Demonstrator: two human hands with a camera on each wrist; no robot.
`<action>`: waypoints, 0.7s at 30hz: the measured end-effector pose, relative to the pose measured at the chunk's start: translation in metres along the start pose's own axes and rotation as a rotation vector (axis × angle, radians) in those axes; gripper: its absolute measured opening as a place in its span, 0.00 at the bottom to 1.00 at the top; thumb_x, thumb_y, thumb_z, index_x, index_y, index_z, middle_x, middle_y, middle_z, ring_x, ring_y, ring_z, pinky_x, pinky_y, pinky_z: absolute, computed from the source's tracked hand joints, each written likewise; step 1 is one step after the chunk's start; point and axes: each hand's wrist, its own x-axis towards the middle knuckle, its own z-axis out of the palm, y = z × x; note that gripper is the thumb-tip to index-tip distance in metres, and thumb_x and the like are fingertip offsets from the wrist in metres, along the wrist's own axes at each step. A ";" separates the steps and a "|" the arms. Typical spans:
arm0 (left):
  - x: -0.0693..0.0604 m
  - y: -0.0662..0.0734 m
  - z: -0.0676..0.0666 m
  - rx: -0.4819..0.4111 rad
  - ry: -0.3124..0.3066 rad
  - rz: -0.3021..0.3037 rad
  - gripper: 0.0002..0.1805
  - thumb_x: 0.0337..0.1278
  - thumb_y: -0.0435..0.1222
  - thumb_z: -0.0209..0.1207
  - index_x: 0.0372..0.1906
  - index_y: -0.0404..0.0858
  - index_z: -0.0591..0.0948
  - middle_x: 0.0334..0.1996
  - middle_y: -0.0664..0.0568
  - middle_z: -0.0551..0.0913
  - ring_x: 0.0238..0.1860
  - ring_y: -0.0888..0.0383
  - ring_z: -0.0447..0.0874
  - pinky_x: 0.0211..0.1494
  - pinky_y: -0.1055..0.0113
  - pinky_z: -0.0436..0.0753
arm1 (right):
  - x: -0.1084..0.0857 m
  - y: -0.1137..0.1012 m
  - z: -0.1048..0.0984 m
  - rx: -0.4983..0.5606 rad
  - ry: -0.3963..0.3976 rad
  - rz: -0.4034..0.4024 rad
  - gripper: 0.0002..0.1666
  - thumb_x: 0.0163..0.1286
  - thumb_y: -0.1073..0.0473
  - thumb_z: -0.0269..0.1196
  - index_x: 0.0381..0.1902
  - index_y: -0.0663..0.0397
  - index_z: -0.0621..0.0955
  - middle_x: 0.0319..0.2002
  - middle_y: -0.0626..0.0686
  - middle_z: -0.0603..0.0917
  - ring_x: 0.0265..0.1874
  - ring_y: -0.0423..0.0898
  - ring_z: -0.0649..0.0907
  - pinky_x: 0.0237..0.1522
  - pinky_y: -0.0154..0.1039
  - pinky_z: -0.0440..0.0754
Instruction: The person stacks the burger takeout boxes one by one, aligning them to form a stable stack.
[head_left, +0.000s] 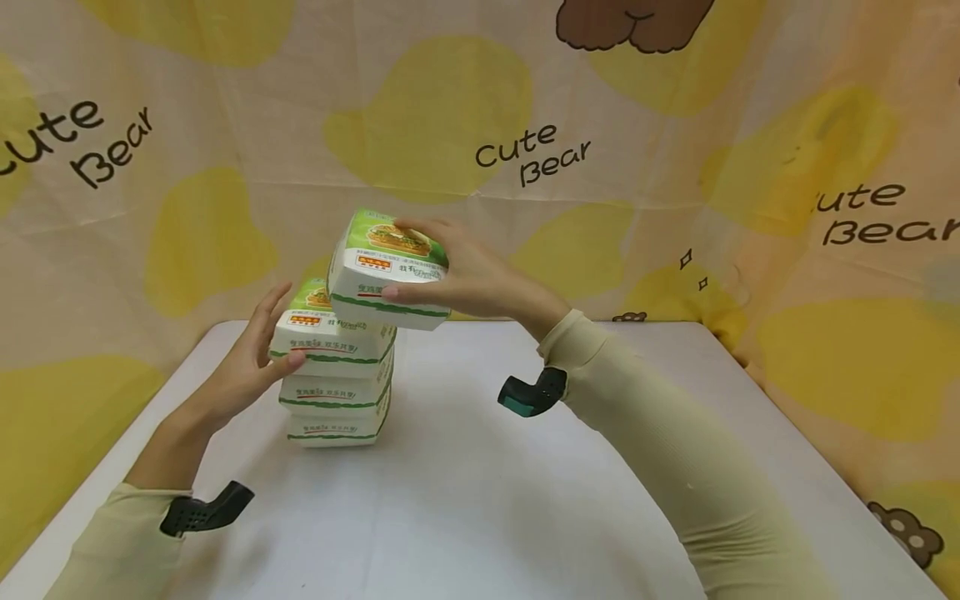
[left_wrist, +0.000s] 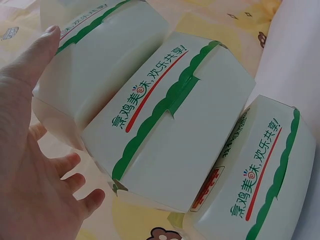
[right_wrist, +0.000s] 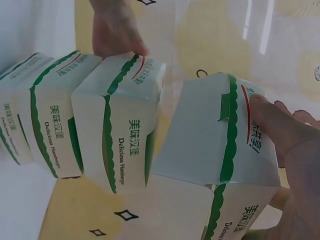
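Three white-and-green hamburger boxes stand in a slightly uneven stack, with the top box (head_left: 330, 346) above the middle box (head_left: 335, 392) and the bottom box (head_left: 333, 429). My right hand (head_left: 480, 275) grips another hamburger box (head_left: 386, 271) by its right end, thumb on the front and fingers over the top. That box is slightly tilted above the stack's right side; the right wrist view shows a gap between it and the top box (right_wrist: 122, 120). My left hand (head_left: 243, 362) is beside the top box, fingers spread and thumb at its front face (left_wrist: 110, 55).
The boxes stand on a white table (head_left: 465, 500), toward its back left. Behind and around it hangs a patterned cloth (head_left: 420, 108) with yellow blotches and "Cute Bear" lettering. Black wrist devices sit on the left sleeve (head_left: 120, 542) and right sleeve (head_left: 652, 433).
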 end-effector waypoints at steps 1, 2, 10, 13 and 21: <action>0.000 0.000 0.000 0.002 0.000 0.001 0.49 0.71 0.39 0.56 0.80 0.65 0.36 0.82 0.41 0.46 0.66 0.67 0.65 0.58 0.66 0.77 | 0.002 -0.002 0.001 0.002 -0.003 0.000 0.53 0.58 0.31 0.70 0.78 0.29 0.62 0.76 0.46 0.63 0.69 0.45 0.68 0.68 0.50 0.70; 0.000 0.000 0.000 0.001 0.000 0.003 0.49 0.71 0.39 0.56 0.80 0.64 0.36 0.82 0.41 0.46 0.66 0.67 0.64 0.59 0.64 0.77 | 0.003 -0.004 0.003 0.008 -0.008 0.002 0.53 0.58 0.31 0.70 0.78 0.30 0.62 0.76 0.46 0.63 0.69 0.45 0.68 0.68 0.50 0.71; 0.002 -0.003 0.002 -0.031 -0.009 0.054 0.47 0.71 0.36 0.55 0.81 0.62 0.39 0.81 0.47 0.48 0.62 0.69 0.71 0.52 0.71 0.80 | 0.020 -0.017 0.019 0.034 -0.022 0.015 0.53 0.58 0.29 0.68 0.77 0.34 0.62 0.74 0.45 0.67 0.66 0.42 0.71 0.68 0.46 0.72; 0.001 -0.003 0.003 -0.033 -0.002 0.069 0.47 0.71 0.33 0.55 0.81 0.61 0.40 0.79 0.52 0.53 0.61 0.69 0.72 0.50 0.70 0.82 | 0.025 -0.021 0.026 0.059 -0.016 0.021 0.53 0.58 0.30 0.69 0.76 0.39 0.62 0.70 0.45 0.71 0.62 0.41 0.74 0.65 0.43 0.74; -0.001 -0.003 0.002 -0.015 -0.001 0.063 0.47 0.72 0.32 0.54 0.81 0.62 0.41 0.73 0.58 0.59 0.59 0.69 0.73 0.46 0.67 0.85 | 0.034 -0.030 0.039 0.041 -0.003 0.026 0.50 0.60 0.29 0.67 0.73 0.43 0.65 0.66 0.45 0.71 0.59 0.41 0.73 0.60 0.40 0.75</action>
